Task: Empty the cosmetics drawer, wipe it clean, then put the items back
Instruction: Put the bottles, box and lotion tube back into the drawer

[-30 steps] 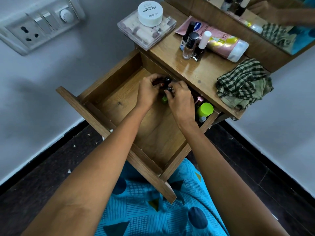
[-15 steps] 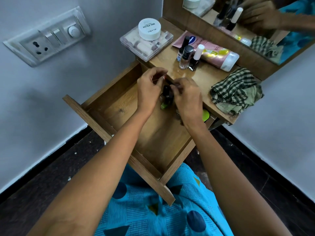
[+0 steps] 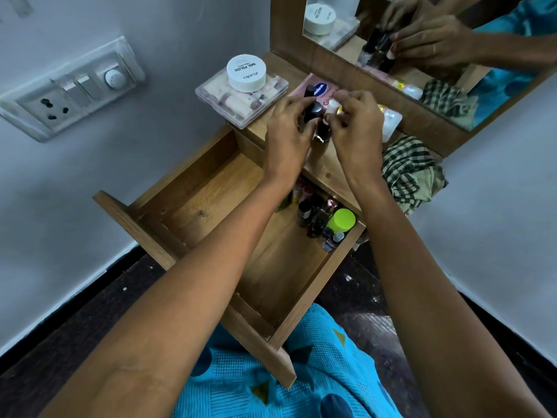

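Several small nail polish bottles [image 3: 322, 133] sit bunched between the two hands over the table [image 3: 328, 167], near its left end and just in front of the pink tube [image 3: 391, 123] lying along the mirror edge. The left hand [image 3: 287, 137] has its fingers curled round the dark-capped ones. The right hand [image 3: 358, 125] pinches a cap with bent fingertips, with a white cap just beside them. I cannot tell whether the bottle bases touch the wood yet.

These look like glass bottles with hard plastic caps: light, stiff, smooth-sided, and likely to chip or crack if knocked together or dropped. Carried as a bunch they could slip against one another. The surest hold is probably round the glass body, low down, not by the cap alone, which may turn or pull loose.

Each bottle stands roughly upright, with its long axis running base to cap and the caps pointing up and a little toward the mirror. Narrow bases mean they would tip easily, so they should be set down flat and close together.

More bottles [image 3: 316, 212] and a green-capped bottle [image 3: 342, 220] lie in the far right corner of the open drawer [image 3: 211, 191], so emptying seems unfinished. A checked cloth [image 3: 413, 173] waits at the table's right end.
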Motion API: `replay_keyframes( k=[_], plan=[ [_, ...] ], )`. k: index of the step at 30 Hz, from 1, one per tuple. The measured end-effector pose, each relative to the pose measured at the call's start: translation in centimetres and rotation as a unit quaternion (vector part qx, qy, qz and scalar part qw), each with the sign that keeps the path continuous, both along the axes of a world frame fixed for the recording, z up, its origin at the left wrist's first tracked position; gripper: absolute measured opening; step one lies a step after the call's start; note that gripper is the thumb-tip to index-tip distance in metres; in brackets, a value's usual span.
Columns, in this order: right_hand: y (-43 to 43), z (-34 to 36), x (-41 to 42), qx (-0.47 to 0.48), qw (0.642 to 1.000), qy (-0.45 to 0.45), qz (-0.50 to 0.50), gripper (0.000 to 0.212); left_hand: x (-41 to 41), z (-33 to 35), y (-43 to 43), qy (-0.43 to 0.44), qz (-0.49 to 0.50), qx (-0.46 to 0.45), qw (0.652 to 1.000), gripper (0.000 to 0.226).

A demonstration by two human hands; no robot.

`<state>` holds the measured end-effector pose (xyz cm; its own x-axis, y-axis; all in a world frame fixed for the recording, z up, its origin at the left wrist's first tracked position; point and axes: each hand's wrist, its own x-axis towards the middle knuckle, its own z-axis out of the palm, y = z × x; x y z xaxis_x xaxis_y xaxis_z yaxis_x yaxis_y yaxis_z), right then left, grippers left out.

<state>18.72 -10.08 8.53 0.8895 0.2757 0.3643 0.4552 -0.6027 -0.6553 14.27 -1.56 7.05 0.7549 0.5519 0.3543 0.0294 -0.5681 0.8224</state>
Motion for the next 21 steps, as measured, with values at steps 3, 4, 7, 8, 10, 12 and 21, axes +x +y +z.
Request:
replay_keyframes(
  k=[3,4,7,8,10,12,21],
  plan=[
    [-0.2,0.1,0.1,0.006,1.000,0.006,0.005,0.031,0.2,-0.2,-0.1,-0.016,0.004,-0.011,1.000,0.030],
    [-0.2,0.1,0.0,0.008,1.000,0.008,0.006,0.031,0.2,-0.2,-0.1,-0.021,0.004,-0.015,1.000,0.029],
    [-0.3,0.2,-0.1,0.005,1.000,0.010,0.010,0.029,0.3,0.0,-0.1,-0.024,0.000,-0.030,0.999,0.026],
    [-0.4,0.3,-0.1,0.004,1.000,0.012,0.011,0.029,0.3,0.1,-0.1,-0.024,-0.004,-0.033,0.999,0.024],
    [-0.6,0.4,-0.3,0.003,1.000,0.017,0.012,0.029,0.1,0.2,0.0,-0.022,-0.012,-0.035,0.999,0.023],
    [-0.8,0.6,-0.6,0.001,1.000,0.014,0.013,0.030,-0.4,0.5,0.0,-0.022,-0.021,-0.038,0.999,0.023],
    [-1.7,1.5,-3.9,0.009,0.999,0.004,0.043,0.028,-4.7,0.8,0.2,-0.021,-0.047,-0.049,0.997,0.034]
  ],
)
